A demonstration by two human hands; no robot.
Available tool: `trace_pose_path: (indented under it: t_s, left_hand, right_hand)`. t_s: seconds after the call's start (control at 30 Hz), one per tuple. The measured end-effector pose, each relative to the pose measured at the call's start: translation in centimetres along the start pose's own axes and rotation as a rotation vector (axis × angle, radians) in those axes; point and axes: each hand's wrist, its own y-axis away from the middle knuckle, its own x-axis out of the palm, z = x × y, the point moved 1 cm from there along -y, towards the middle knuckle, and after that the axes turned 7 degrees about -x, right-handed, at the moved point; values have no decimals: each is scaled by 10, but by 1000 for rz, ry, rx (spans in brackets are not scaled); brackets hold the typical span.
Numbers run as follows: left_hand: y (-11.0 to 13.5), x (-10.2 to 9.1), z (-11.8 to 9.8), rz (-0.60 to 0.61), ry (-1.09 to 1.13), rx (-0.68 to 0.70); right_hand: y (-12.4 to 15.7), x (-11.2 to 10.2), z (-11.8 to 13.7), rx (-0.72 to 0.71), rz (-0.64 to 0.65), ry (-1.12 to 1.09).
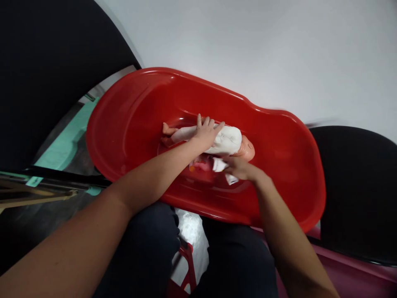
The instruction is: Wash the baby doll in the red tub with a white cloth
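Note:
A baby doll (pixel 230 140) with a white cloth body lies on its back in a red baby bathtub (pixel 285 140), head to the right and feet to the left. Across the doll's middle rests my left hand (pixel 207 134), fingers spread over the white body. My right hand (pixel 242 167) is beside the doll's head on the near side, somewhat blurred, with its fingers closed on a small white cloth (pixel 219 164). Under and beside that cloth, a pink patterned piece (pixel 201 164) lies along the doll's near side, partly covered by my left arm.
Black round surfaces stand at the left (pixel 62 49) and right (pixel 356 190) of the tub. A white wall (pixel 263 49) is behind it. My knees are against the near rim, with a clear plastic bag (pixel 190 227) and a red frame (pixel 189 260) between them.

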Motion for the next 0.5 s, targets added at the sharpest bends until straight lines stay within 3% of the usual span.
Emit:
trace_pose_path:
  t_s: [0.07, 0.13, 0.2, 0.27, 0.4, 0.5]
  left_hand:
    - [0, 0, 0, -1, -20, 11]
    - [1, 0, 0, -12, -49, 3]
    - [3, -1, -1, -23, -71, -7]
    - [6, -4, -2, -25, -86, 6]
    - [12, -8, -5, -38, -94, 61]
    - [11, -7, -6, -16, -98, 47]
  right_hand:
    - [16, -44, 4, 44, -56, -53]
    - [24, -78, 1, 63, -289, -63]
    - [22, -96, -9, 57, -524, 7]
    - [11, -95, -24, 89, -610, 137]
    - [-15, -64, -44, 32, -521, 467]
    - [-24, -43, -45, -11, -632, 761]
